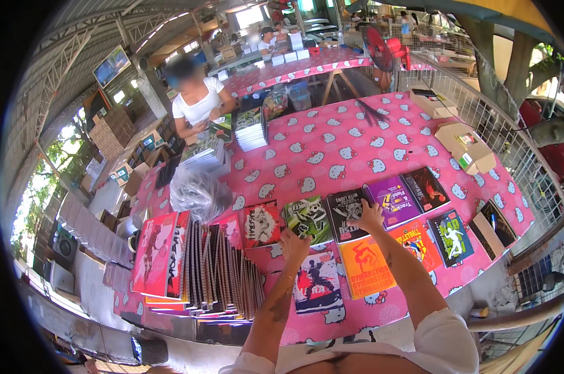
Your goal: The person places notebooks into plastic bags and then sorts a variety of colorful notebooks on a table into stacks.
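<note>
Spiral notebooks with sports covers lie in two rows on the pink table. My left hand (294,245) rests at the lower edge of a green notebook (313,218), its thumb and fingers apart. Over the right side of a black notebook (344,215), my right hand (369,218) lies with fingers spread. To the left is a red notebook (261,224); to the right are a purple notebook (391,201) and a dark red-and-black one (425,189). Nearer me lie a white-and-navy notebook (319,283), an orange one (364,265), a red-orange one (417,246) and a dark blue-green one (450,238).
A large stack of spiral notebooks (226,274) stands at the near left, with crumpled clear plastic (198,193) behind it. Across the table a person (198,103) handles more notebooks by a stack (252,132). Open cardboard boxes (466,146) line the right edge.
</note>
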`<state>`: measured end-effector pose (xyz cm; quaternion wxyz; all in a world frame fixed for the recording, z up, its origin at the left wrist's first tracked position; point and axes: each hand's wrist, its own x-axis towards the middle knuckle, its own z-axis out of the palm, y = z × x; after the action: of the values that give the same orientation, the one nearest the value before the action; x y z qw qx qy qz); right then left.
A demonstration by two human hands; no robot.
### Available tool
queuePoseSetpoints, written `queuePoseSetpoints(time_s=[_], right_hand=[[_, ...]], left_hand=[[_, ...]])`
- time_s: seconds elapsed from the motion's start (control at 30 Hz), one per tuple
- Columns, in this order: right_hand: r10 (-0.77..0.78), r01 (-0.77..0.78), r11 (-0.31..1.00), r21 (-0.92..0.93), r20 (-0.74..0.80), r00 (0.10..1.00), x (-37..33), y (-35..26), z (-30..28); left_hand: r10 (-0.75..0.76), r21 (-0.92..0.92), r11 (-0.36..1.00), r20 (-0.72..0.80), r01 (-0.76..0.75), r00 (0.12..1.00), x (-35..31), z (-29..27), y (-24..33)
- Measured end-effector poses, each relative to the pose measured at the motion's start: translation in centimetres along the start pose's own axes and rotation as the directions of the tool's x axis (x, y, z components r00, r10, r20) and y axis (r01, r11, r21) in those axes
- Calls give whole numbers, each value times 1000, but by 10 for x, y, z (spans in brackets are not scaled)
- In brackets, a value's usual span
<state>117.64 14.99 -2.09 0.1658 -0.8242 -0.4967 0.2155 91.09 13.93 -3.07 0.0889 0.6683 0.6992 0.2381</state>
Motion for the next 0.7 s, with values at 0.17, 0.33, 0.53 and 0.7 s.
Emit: queuePoseSetpoints(time_s=[0.17,0.33,0.53,0.7], right_hand=[[-193,317,852,417,-313,930,45,69,-15],[-389,665,683,303,-619,682,28,25,-80],[-39,635,-5,772,-635,771,-84,-82,-216],[-230,569,-309,762,-640,733,-184,-166,-238]], left_hand=[[-133,-17,990,154,137,979,45,12,-21],[110,-370,894,-363,-251,925,27,-60,23],[414,-146,796,-576,-588,705,-103,-255,95],[270,-252,824,-613,-507,743,-173,-370,26]])
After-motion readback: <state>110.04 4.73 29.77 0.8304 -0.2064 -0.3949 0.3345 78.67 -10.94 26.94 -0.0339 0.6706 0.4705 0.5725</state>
